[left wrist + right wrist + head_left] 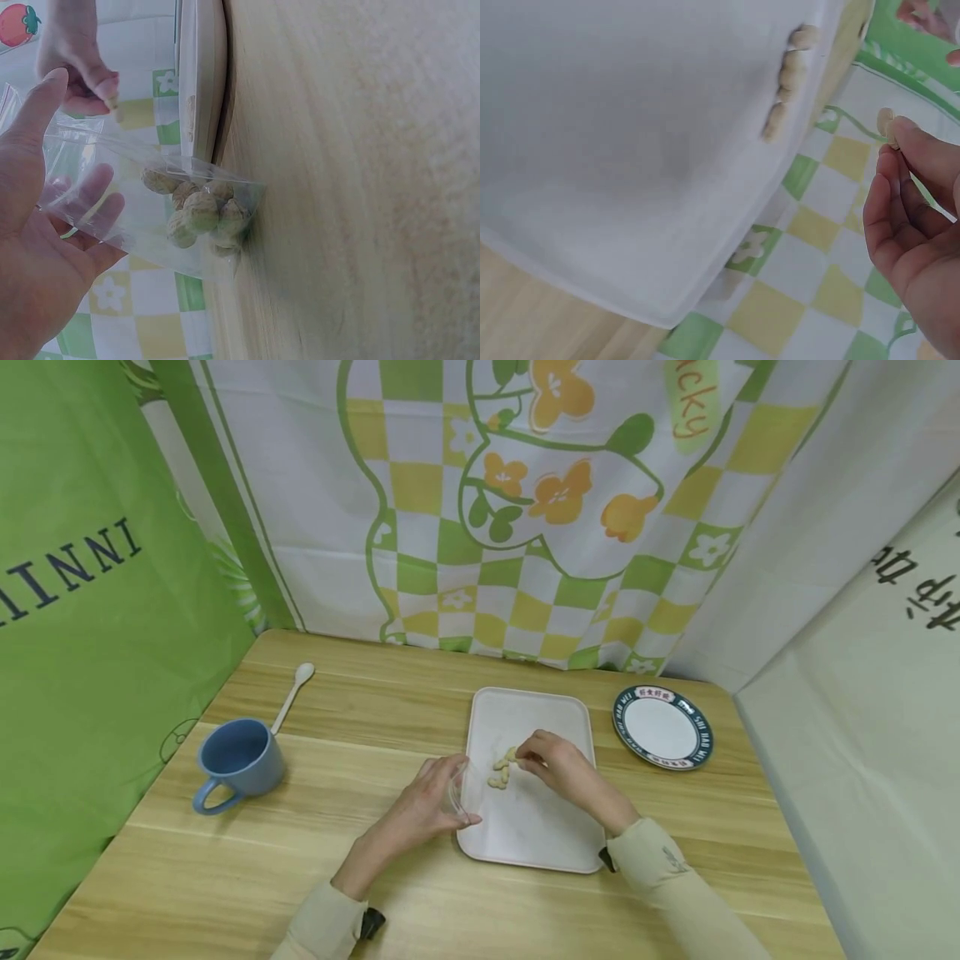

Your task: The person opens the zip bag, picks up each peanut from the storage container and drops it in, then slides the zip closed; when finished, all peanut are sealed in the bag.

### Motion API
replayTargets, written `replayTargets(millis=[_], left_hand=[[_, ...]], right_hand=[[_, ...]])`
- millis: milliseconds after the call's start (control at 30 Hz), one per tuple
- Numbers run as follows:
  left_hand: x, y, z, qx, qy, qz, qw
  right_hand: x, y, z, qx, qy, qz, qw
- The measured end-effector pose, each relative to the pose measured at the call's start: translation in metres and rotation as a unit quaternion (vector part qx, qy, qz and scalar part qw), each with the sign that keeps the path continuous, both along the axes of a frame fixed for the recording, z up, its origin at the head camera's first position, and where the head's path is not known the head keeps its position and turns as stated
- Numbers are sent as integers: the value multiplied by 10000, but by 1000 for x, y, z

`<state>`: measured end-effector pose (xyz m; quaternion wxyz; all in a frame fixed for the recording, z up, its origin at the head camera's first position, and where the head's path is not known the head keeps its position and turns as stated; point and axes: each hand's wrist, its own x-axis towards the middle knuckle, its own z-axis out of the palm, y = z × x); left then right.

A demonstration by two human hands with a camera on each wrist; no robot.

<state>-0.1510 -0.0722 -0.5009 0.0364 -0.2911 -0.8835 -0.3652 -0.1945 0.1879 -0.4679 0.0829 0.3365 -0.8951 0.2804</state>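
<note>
My left hand [423, 803] holds a clear plastic bag [154, 241] at its mouth, thumb on one side and fingers on the other. Several unshelled peanuts [201, 213] lie at the bottom of the bag, in the left wrist view. Between the thumb and fingertips of my right hand [557, 765] a peanut [886, 120] is pinched, above the white tray [525, 839]. More peanuts [498, 782] lie on the tray in a short line, between the two hands; the right wrist view shows them near the tray's edge.
A blue mug [247, 764] stands at the left of the wooden table [360, 693], with a white spoon [292, 697] beside it. To the right of the tray lies a round plate [662, 727] with a dark patterned rim. Printed curtains [487, 602] hang behind the table.
</note>
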Motion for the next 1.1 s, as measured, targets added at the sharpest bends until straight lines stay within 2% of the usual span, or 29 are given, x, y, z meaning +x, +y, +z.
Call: replayTargets(millis=[233,500,1100], left_hand=[[0,1,0,37,-71,3,10000],[-1,1,-2,36,20,-42,10000],[-2,0,-2,113,33,-142,9998]], right_hand=[[5,-7,12,-206,254,288,9990],[9,-14,22,-430,573,585,9957],[24,-31,43,-545,818,1032,9898]])
